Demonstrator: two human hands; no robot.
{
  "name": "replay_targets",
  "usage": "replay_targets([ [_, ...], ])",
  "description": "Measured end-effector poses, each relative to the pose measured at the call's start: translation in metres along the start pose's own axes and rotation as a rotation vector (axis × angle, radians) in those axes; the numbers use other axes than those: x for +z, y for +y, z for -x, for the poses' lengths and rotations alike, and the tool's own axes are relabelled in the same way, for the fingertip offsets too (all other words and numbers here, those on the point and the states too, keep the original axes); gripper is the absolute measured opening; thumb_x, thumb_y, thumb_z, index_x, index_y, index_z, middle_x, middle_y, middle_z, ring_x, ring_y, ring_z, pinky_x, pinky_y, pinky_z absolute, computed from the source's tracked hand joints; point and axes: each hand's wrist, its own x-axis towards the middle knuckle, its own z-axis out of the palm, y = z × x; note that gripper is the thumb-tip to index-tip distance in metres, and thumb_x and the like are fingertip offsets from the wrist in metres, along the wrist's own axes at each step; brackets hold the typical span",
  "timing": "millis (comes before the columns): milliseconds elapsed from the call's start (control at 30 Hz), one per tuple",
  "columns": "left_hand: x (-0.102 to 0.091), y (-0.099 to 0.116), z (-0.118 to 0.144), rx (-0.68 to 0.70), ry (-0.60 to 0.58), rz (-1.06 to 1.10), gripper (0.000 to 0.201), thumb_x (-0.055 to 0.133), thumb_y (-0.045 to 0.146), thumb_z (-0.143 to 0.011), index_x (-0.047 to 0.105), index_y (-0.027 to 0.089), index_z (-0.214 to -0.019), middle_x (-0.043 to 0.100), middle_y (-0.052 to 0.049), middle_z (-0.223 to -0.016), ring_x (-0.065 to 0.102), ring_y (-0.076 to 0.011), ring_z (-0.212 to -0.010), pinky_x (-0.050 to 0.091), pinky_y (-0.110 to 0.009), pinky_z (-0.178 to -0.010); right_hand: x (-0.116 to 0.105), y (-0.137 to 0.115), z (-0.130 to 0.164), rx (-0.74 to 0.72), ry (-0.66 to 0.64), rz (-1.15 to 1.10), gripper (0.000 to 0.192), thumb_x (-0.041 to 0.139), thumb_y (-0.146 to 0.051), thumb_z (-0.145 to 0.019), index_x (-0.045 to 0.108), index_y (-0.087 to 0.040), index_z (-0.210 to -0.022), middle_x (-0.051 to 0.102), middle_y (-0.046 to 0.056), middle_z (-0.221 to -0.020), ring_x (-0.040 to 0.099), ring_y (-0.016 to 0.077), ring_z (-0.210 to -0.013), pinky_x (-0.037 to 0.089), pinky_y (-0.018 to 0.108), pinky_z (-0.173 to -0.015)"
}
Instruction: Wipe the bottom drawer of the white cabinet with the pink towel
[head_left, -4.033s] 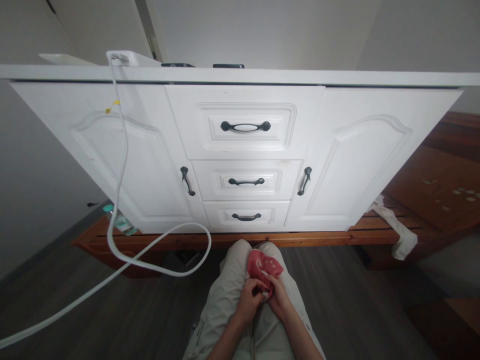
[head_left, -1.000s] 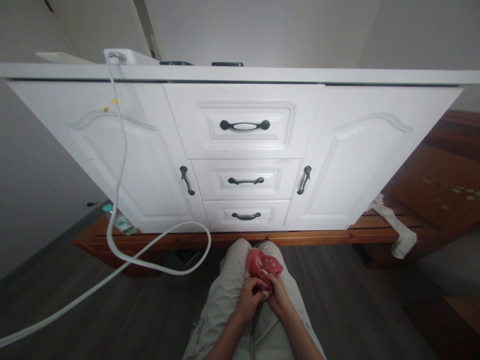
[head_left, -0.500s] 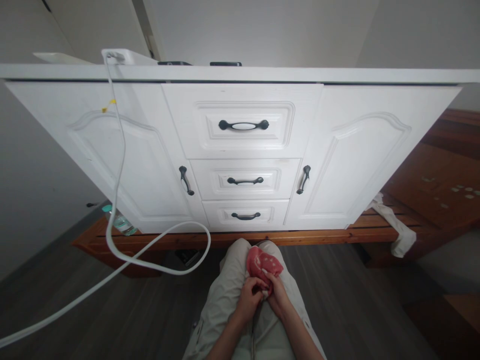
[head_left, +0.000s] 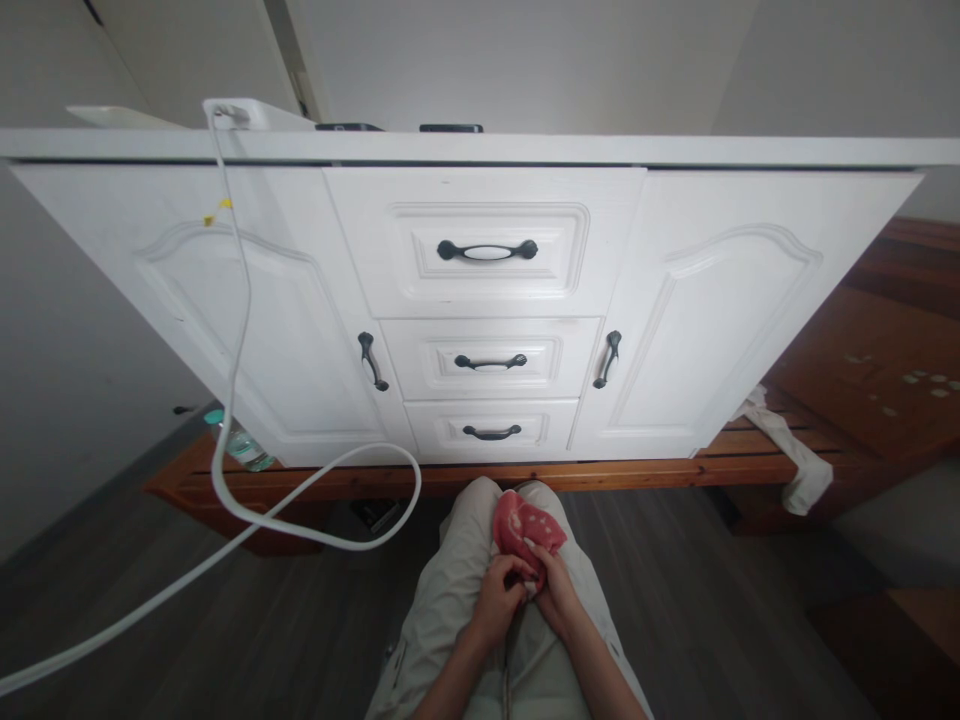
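Note:
A small red cloth with pale spots lies on my lap, over beige trousers. My left hand pinches its near edge, fingers curled around the fabric. My right hand grips the same edge from the right side, touching the left hand. Both hands sit close together low in the middle of the view.
A white cabinet with three drawers and two doors stands in front on a wooden base. A thick white cable loops from its top down to the dark floor. A plastic bottle lies at left, a white rag at right.
Almost nothing differs; both hands stay on the red cloth, and the view has shifted very slightly.

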Motion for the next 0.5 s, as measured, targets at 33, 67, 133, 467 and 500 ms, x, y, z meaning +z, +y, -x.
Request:
replay_targets([
  [33, 0.0, 0.0005, 0.0, -0.003, 0.0, 0.001, 0.022, 0.058, 0.014, -0.065, 0.073, 0.019, -0.08, 0.07, -0.006, -0.089, 0.061, -0.0242, -0.095, 0.045, -0.037, -0.092, 0.0002, -0.0003, 0.0001, 0.008, 0.005, 0.002, 0.036, 0.09, -0.031, -0.057, 0.074, -0.014, -0.084, 0.078, 0.009, -0.084, 0.072, 0.0223, -0.075, 0.058, 0.031, -0.071],
  [67, -0.0001, 0.0007, -0.0001, -0.005, -0.001, 0.004, 0.022, 0.058, 0.014, -0.065, 0.073, 0.019, -0.08, 0.07, -0.006, -0.09, 0.061, -0.0242, -0.096, 0.045, -0.037, -0.092, 0.0003, -0.0006, 0.0002, 0.015, 0.005, 0.002, 0.037, 0.09, -0.031, -0.057, 0.075, -0.014, -0.085, 0.079, 0.009, -0.086, 0.073, 0.0234, -0.077, 0.058, 0.032, -0.073],
  [133, -0.0001, 0.0006, -0.0002, -0.004, -0.001, 0.006, 0.023, 0.058, 0.014, -0.064, 0.073, 0.019, -0.08, 0.07, -0.006, -0.09, 0.061, -0.0242, -0.096, 0.045, -0.037, -0.092, 0.0003, -0.001, 0.0001, 0.023, -0.001, -0.001, 0.037, 0.09, -0.032, -0.057, 0.075, -0.014, -0.087, 0.079, 0.01, -0.088, 0.073, 0.0245, -0.08, 0.058, 0.033, -0.074],
  [467, -0.0001, -0.0006, -0.0001, 0.022, 0.001, -0.003, 0.026, 0.055, 0.012, -0.064, 0.073, 0.019, -0.081, 0.071, -0.006, -0.089, 0.062, -0.0237, -0.095, 0.045, -0.037, -0.093, -0.001, -0.0005, -0.0005, 0.016, -0.002, -0.004, 0.034, 0.089, -0.031, -0.056, 0.074, -0.014, -0.082, 0.078, 0.008, -0.083, 0.072, 0.0236, -0.078, 0.058, 0.033, -0.075],
  [500, -0.0001, -0.0004, -0.0001, 0.023, 0.002, -0.004, 0.026, 0.055, 0.012, -0.064, 0.073, 0.019, -0.08, 0.07, -0.006, -0.089, 0.062, -0.0237, -0.095, 0.045, -0.037, -0.092, -0.0007, -0.0005, -0.0004, 0.014, 0.001, 0.0, 0.034, 0.089, -0.031, -0.056, 0.075, -0.014, -0.082, 0.078, 0.008, -0.083, 0.072, 0.0233, -0.077, 0.058, 0.033, -0.074],
])
